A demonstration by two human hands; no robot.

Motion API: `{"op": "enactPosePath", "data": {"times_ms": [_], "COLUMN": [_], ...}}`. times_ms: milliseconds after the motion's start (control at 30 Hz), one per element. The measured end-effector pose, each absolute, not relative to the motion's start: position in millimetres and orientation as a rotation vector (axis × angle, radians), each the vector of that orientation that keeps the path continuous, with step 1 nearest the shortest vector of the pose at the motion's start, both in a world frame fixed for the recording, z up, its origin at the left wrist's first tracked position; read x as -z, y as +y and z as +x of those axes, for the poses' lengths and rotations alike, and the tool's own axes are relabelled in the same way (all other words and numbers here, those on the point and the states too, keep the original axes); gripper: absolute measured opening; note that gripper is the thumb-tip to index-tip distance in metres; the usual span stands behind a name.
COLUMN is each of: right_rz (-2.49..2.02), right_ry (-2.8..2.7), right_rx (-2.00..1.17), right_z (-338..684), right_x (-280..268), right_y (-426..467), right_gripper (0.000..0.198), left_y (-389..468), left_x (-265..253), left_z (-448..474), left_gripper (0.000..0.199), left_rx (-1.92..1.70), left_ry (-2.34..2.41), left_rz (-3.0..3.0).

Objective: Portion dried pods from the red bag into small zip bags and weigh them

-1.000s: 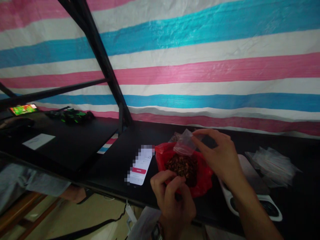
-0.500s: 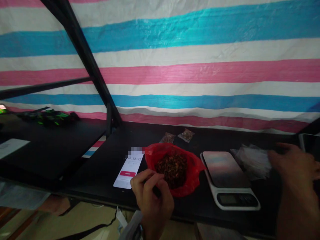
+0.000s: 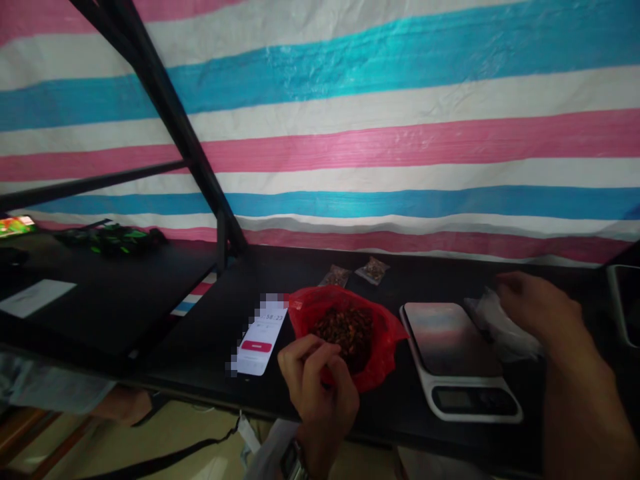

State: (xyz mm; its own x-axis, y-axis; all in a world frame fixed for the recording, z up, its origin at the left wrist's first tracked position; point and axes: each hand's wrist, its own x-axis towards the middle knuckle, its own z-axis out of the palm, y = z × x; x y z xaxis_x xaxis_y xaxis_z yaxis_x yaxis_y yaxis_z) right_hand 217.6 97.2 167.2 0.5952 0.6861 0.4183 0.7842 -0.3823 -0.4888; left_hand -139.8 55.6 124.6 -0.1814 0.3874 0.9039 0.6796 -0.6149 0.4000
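A red plastic bag (image 3: 387, 363) lies with its mouth spread, full of small brown dried pieces (image 3: 350, 330). At its near left rim is my left hand (image 3: 320, 383), fingers curled and tips drawn together; what they pinch, if anything, is hidden. To the right, my right hand (image 3: 537, 307) bends down over a pile of clear plastic bags (image 3: 505, 330) and touches it. Its fingers are curled together, with the tips out of sight. Between the hands sits a white kitchen scale (image 3: 457, 343) with a metal plate and nothing on it.
Two small filled clear packets (image 3: 373, 270) lie behind the red bag. A phone (image 3: 263, 340) showing a timer is to its left. A dark-framed device (image 3: 625, 303) stands at the right edge. Farther left are a green-black toy car (image 3: 117, 239), a white paper (image 3: 37, 297) and another person's arm (image 3: 123, 405).
My right hand has moved left, from beside the clear bags to over them. My left hand has shifted slightly right along the red bag's rim. The view has tilted a little.
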Motion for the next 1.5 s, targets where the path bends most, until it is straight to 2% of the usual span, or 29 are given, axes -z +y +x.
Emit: {"op": "enactPosePath", "data": {"times_ms": [100, 333, 667, 767, 933, 1000, 1133, 1333, 1500], "right_rz": [-2.215, -2.166, -2.391, -2.411, -2.41, -2.402, -2.378, -2.327, -2.325], "right_ry": [-1.523, -1.896, -1.799, -1.752, -1.703, -1.675, -1.649, -1.756, -1.727], "right_rx": [0.102, -0.099, -0.123, -0.11, -0.085, -0.074, -0.068, -0.047, -0.089], "right_z": [156.2, 43.5, 13.7, 10.9, 15.6, 20.4, 31.8, 31.1, 22.2], "right_x": [-179.0, -171.2, -176.5, -174.8, -178.2, -182.3, -186.6, -172.8, -169.3], "right_y": [119.4, 163.1, 178.0, 177.3, 176.4, 176.3, 174.5, 172.9, 174.1], "right_gripper": [0.036, 0.031, 0.033, 0.036, 0.038, 0.04, 0.042, 0.032, 0.03], "left_y": [52.7, 50.3, 49.9, 51.5, 56.9, 59.4, 62.8, 58.6, 56.1], "left_x": [-123.8, -123.2, -131.9, -130.7, -122.4, -115.8, -107.4, -109.9, -104.8], "left_z": [-138.5, -141.4, -157.9, -170.9, -196.9, -201.3, -203.5, -212.8, -219.6], "left_gripper": [0.028, 0.031, 0.034, 0.038, 0.061, 0.057, 0.033, 0.053, 0.028], "left_rx": [1.859, 1.834, 1.82, 1.817, 1.337, 1.237, 1.27, 1.169, 1.228], "left_ry": [-1.256, -1.23, -1.15, -1.063, -1.055, -1.155, -1.232, -1.224, -1.239], "left_rz": [-1.844, -1.817, -1.838, -2.069, -2.655, -2.616, -2.499, -2.631, -2.481]}}
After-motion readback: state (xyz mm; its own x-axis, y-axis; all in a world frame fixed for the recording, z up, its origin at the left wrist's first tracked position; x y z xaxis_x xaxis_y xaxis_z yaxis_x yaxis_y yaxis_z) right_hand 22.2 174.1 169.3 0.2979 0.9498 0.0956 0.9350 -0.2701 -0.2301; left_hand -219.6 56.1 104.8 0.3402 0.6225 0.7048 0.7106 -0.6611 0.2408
